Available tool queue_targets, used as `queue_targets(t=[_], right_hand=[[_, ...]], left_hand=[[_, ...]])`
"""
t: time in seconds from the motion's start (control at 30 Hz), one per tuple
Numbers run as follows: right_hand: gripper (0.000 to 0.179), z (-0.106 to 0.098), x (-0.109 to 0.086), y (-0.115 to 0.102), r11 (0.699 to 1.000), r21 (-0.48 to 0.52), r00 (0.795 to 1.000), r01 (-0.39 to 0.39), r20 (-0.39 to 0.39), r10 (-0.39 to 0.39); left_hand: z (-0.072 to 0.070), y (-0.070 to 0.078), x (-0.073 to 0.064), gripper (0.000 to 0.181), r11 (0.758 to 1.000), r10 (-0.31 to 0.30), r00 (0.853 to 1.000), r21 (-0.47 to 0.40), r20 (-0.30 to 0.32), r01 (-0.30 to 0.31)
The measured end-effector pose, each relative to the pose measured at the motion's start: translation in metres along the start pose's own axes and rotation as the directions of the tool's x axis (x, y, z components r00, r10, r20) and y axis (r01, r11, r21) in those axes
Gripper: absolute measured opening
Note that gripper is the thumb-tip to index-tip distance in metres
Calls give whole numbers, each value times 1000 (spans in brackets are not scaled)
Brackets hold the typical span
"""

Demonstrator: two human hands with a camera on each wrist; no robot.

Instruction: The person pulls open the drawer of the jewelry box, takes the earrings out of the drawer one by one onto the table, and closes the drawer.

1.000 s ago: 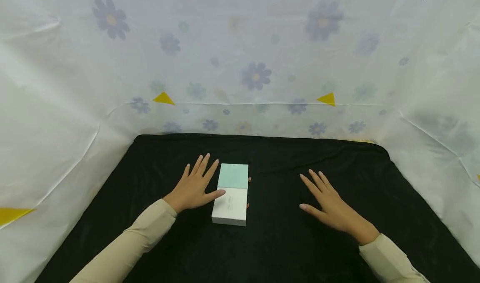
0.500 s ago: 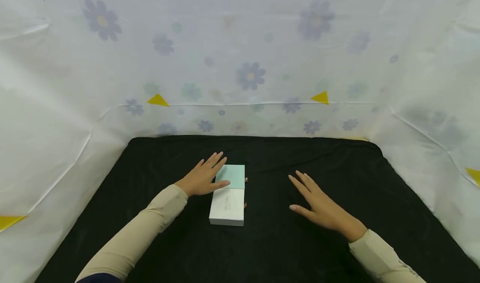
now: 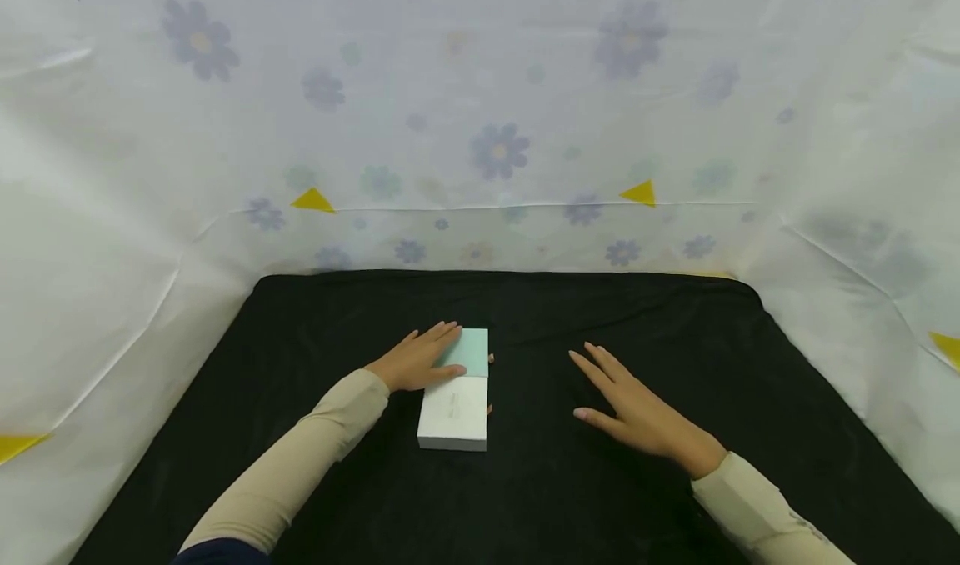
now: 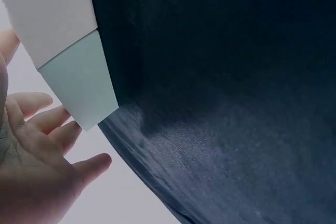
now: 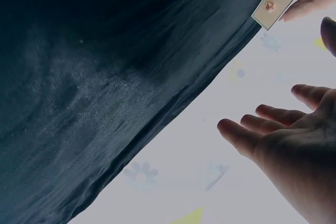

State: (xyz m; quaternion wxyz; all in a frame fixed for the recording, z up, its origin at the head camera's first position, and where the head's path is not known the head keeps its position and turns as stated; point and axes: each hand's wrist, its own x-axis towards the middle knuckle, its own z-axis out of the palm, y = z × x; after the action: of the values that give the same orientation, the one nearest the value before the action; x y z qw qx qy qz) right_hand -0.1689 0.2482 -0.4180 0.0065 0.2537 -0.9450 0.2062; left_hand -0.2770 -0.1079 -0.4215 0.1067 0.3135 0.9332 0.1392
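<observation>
A small box with a mint section [image 3: 474, 350] at the far end and a white section [image 3: 453, 422] at the near end sits on the black cloth. Two small knobs stick out of its right side; one copper-coloured knob [image 5: 270, 7] shows in the right wrist view on a pale, green-edged face. My left hand [image 3: 415, 362] lies over the left part of the mint section, its fingers extended and its thumb across the top; whether it presses cannot be told. My right hand [image 3: 637, 411] hovers to the right of the box, fingers spread, holding nothing.
Black cloth [image 3: 570, 498] covers the table. White sheeting with flower prints [image 3: 500, 152] stands behind it and at both sides. Yellow triangles [image 3: 639, 193] and dark ones mark the sheeting.
My left hand has moved right and forward from beside the box, then lowered onto the mint section. The head view has shifted slightly. My right hand has barely moved.
</observation>
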Motion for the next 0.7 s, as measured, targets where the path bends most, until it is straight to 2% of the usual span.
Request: queue_targets(t=[0.2,0.47,0.7], right_hand=[[80,0,0,2,1000,9,1000,-13,5,13],[80,4,3,1,1000,15,1000,-19,23,18],[79,4,0,1,999,25,999,-24,24,24]], left_hand=[[1,0,1,78,1000,-16,1000,-13,10,16],[-1,-2,-5,78,997,-42,999,-71,16,43],[1,-1,-1,79,995,-33,999,-95,30,35]])
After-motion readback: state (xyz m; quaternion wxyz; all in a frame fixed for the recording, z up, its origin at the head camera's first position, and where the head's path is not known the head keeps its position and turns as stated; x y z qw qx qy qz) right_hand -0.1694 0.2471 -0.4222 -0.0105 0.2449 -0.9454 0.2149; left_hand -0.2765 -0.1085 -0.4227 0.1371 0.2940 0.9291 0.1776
